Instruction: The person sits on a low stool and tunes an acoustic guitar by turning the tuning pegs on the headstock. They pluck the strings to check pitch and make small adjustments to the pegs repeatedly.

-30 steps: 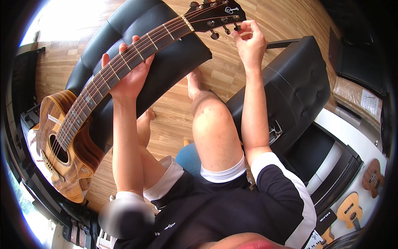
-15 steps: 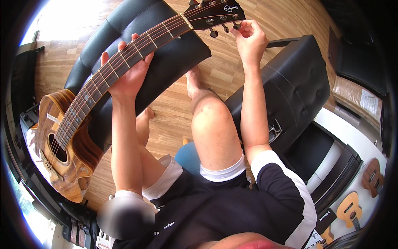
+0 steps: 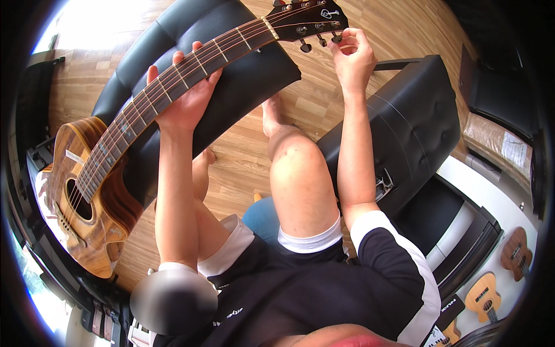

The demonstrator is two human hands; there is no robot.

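Headstock (image 3: 309, 17): far-side pegs (image 3: 278, 2) cut by top edge. L hand (image 3: 186, 109): fingers part hidden behind guitar neck (image 3: 191, 69). R hand (image 3: 354, 61) covers bit of near peg (image 3: 337, 39). L sleeve (image 3: 173, 303) blurred, no detail.

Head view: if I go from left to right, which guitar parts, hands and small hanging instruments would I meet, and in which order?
Guitar's sound hole → left hand → guitar's headstock → right hand → light-wood small instrument → darker brown small instrument.
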